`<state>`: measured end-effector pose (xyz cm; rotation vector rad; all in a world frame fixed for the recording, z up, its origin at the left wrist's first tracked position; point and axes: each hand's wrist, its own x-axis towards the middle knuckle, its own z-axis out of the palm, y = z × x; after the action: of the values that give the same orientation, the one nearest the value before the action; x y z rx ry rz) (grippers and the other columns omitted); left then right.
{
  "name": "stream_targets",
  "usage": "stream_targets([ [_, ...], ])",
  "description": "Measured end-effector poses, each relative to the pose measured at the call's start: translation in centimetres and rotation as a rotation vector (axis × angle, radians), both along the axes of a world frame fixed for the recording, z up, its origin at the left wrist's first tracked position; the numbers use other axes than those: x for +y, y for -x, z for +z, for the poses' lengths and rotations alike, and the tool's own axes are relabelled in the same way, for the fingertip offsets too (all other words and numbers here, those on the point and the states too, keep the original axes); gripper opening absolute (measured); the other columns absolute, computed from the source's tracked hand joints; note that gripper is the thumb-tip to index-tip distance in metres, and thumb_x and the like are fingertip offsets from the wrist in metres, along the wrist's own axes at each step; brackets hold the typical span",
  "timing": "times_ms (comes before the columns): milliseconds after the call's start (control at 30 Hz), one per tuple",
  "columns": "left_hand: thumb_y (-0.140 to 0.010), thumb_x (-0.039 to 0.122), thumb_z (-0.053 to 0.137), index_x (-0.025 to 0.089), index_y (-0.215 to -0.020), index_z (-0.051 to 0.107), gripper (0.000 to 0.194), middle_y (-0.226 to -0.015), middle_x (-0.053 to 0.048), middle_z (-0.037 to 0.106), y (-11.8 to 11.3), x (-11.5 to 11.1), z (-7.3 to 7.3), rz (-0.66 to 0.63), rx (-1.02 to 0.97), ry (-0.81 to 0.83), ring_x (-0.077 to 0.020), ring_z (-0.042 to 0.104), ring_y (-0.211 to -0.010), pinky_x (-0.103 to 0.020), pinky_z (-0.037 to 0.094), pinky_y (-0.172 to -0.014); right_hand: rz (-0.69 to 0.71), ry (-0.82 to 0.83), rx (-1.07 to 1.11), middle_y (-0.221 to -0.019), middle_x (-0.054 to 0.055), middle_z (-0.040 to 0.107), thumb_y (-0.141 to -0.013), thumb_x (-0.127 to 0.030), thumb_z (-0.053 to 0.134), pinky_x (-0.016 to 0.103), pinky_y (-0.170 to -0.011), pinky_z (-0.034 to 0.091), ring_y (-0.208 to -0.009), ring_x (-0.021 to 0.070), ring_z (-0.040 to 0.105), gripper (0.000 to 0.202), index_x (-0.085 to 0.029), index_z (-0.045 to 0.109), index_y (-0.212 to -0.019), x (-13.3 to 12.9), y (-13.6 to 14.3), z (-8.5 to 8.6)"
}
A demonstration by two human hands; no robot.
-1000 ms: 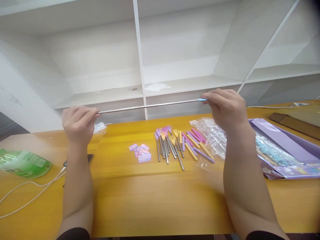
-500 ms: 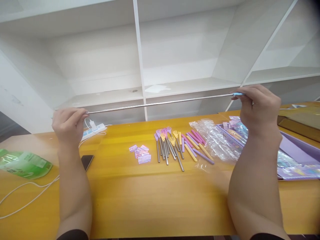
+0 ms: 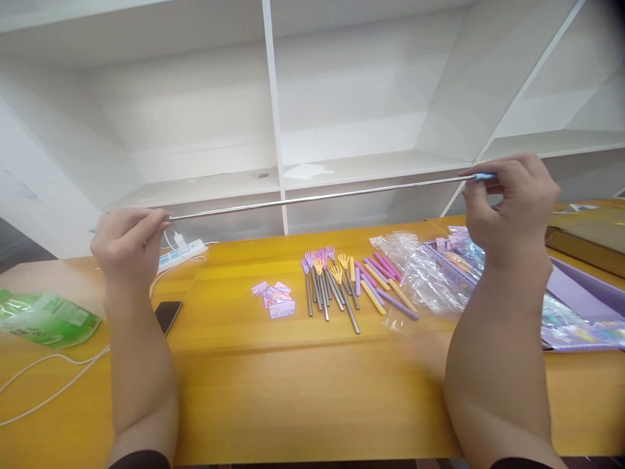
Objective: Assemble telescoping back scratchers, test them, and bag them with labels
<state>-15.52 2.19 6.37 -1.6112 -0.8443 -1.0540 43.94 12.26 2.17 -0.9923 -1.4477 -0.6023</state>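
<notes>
Stretched out between my hands is a long, thin metal telescopic back scratcher (image 3: 317,197), held in the air above the table's back edge. My left hand (image 3: 129,244) pinches its left end, and a bit of light blue shows past the knuckles. At the other end, my right hand (image 3: 512,198) grips near a light blue piece; the fingers partly cover it. Below lie several back scratchers (image 3: 325,286) with purple, pink and yellow hand-shaped heads on metal rods. Beside them are loose pink, yellow and purple tubes (image 3: 385,283).
Small printed cards (image 3: 276,299) lie left of the scratchers. Clear plastic bags (image 3: 424,273) and a purple box (image 3: 571,286) are at the right. A phone (image 3: 168,316), power strip (image 3: 188,254), white cable and green pouch (image 3: 49,319) sit left. White shelving (image 3: 273,98) stands behind.
My hands have moved slightly farther apart, the right one up and to the right, the left one a little left. More of the rod and of the blue piece shows.
</notes>
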Motion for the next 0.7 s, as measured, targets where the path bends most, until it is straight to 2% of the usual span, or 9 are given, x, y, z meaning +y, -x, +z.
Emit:
stream_targets([
  [133,-0.101,0.032,0.07,0.024,-0.09,0.08,0.017,-0.083,-0.004,0.08,-0.28,-0.42,-0.01,0.018,-0.023,0.052,-0.0176,0.068,-0.077,-0.032,0.051,-0.071,-0.012,0.003,0.001,-0.098,0.01,0.069,-0.086,-0.02,0.058,0.031,-0.069,0.06,-0.073,0.0159,0.066,0.022,-0.02,0.077,-0.095,0.21,-0.09,-0.08],
  [367,-0.097,0.026,0.074,0.028,-0.099,0.08,0.007,-0.088,-0.001,0.082,0.33,0.01,-0.16,-0.01,0.051,0.024,-0.0174,0.068,-0.074,-0.032,0.051,-0.066,-0.053,-0.024,-0.023,-0.096,0.013,0.069,-0.085,-0.023,0.055,0.034,-0.065,0.057,-0.069,0.019,0.064,0.023,-0.022,0.077,-0.092,0.24,-0.52,0.02],
  [533,-0.095,0.019,0.075,0.032,-0.109,0.08,0.02,-0.09,0.0,0.082,-0.13,0.12,-0.27,-0.054,0.084,0.016,-0.019,0.068,-0.076,-0.033,0.05,-0.065,-0.111,0.07,0.038,-0.096,0.013,0.068,-0.082,-0.016,0.055,0.04,-0.069,0.056,-0.067,0.0206,0.06,0.025,-0.023,0.077,-0.091,0.05,-0.42,0.18],
  [700,-0.093,0.014,0.077,0.03,-0.111,0.08,0.024,-0.088,-0.001,0.082,-0.23,-0.11,-0.02,-0.076,0.109,-0.015,-0.0179,0.066,-0.074,-0.032,0.048,-0.062,-0.109,0.087,0.019,-0.092,0.012,0.067,-0.081,-0.015,0.055,0.039,-0.068,0.052,-0.063,0.0179,0.054,0.026,-0.021,0.078,-0.093,-0.17,-0.5,0.19],
])
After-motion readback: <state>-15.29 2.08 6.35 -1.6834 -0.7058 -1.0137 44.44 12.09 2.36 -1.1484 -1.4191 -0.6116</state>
